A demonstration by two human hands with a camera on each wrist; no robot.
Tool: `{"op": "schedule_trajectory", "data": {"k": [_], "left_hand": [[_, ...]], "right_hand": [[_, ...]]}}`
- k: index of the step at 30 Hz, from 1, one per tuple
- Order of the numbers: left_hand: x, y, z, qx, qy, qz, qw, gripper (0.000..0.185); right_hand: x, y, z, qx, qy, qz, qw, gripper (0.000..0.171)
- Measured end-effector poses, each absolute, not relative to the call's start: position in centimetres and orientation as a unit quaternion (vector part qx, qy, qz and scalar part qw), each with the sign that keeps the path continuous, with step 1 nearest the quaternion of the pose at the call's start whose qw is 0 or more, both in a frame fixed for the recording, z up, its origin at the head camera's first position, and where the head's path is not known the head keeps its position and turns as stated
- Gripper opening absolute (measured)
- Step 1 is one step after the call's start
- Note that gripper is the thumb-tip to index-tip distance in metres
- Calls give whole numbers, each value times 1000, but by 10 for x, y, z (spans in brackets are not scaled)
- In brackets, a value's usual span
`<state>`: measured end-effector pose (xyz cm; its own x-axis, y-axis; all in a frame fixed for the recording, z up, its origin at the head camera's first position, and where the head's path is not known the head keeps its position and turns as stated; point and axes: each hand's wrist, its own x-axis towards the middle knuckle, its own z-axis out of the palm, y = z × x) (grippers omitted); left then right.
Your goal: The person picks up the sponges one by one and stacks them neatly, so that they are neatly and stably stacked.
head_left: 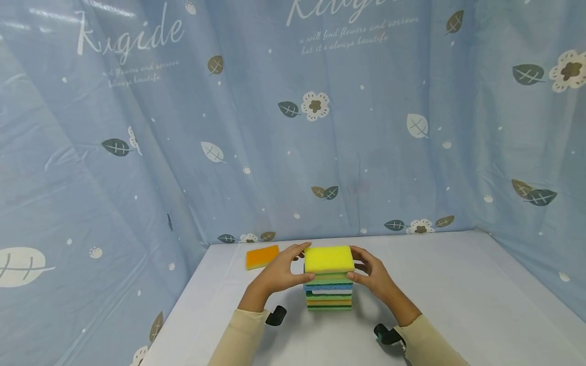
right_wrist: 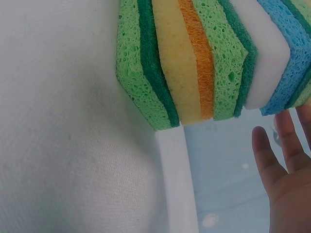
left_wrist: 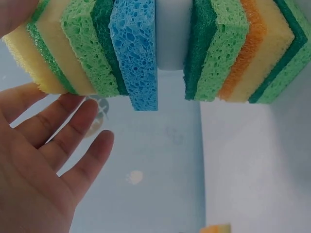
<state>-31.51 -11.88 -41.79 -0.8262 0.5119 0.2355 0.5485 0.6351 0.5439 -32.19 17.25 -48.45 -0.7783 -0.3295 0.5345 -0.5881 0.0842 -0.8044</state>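
Observation:
A stack of sponges [head_left: 329, 301] stands on the white table, with a bright yellow sponge [head_left: 328, 260] on top. My left hand [head_left: 281, 269] holds this top sponge at its left side, thumb at the front corner and fingers behind. On the opposite side my right hand [head_left: 373, 274] grips it likewise. In the left wrist view, the lower fingers of the left hand [left_wrist: 43, 160] spread loosely beside the stack. Below the top layers come a blue sponge [left_wrist: 133, 53], a white block [right_wrist: 265, 53], and green and cream sponges with dark green or orange scouring layers.
An orange-topped sponge [head_left: 262, 257] lies on the table [head_left: 439, 284] behind my left hand. Blue printed curtains [head_left: 366, 152] surround the table at the back and sides. Black wrist cameras [head_left: 276, 315] sit on both forearms.

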Motion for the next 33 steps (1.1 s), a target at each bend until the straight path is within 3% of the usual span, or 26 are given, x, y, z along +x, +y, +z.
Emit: {"op": "schedule_trajectory", "data": {"k": [20, 33], "left_hand": [[-316, -119, -419, -284, -912, -295, 32, 83], [-317, -119, -421, -275, -913, -299, 32, 84]], "right_hand": [[-323, 172, -487, 316, -731, 595, 110, 61], [-300, 168, -455, 321, -735, 587, 108, 55]]}}
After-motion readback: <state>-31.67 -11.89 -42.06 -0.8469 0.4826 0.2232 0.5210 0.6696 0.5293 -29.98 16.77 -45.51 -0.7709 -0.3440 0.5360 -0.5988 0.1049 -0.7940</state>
